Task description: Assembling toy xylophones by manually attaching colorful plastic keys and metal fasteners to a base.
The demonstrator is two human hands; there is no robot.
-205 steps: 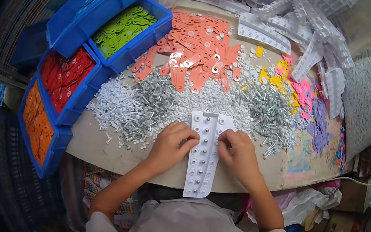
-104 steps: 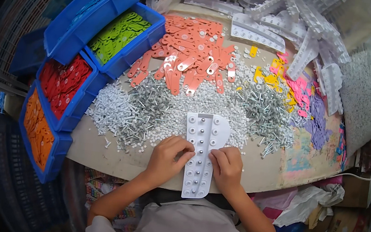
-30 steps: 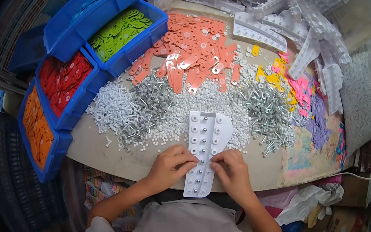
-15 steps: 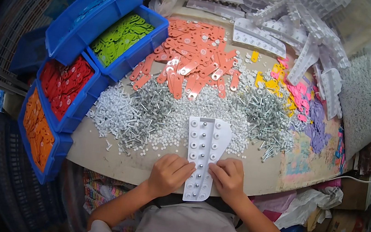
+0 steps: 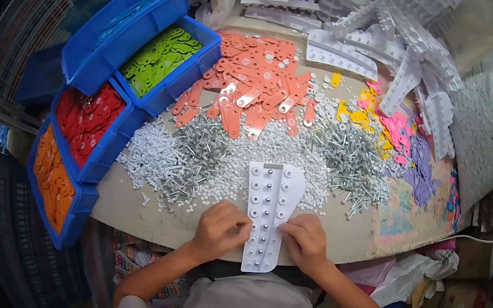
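Observation:
A white plastic strip-like board (image 5: 275, 188) lies upright before me at the table's near edge. Small metal studs run down its middle groove, with round sockets along both sides. The upper sockets hold raised white rings; the lower ones look flatter. My left hand (image 5: 220, 228) is at the board's left edge, thumb and forefinger closed in a pinch beside a socket. On the opposite edge, my right hand (image 5: 306, 240) is pinched too, fingertips at a right-hand socket. Anything between the fingertips is too small to make out. Beyond the board lie small white rings (image 5: 260, 143).
White pins (image 5: 152, 147) and metal pins (image 5: 348, 154) lie in heaps. Coral tags (image 5: 253, 72) are piled farther back. Blue bins (image 5: 148, 102) with coloured tags stand left. Similar white boards (image 5: 342, 54) are stacked behind; a clear bag (image 5: 478, 121) stands right.
Both hands have drawn slightly apart, away from the board's edges. The board appears a little lower in the view, as does much of the table.

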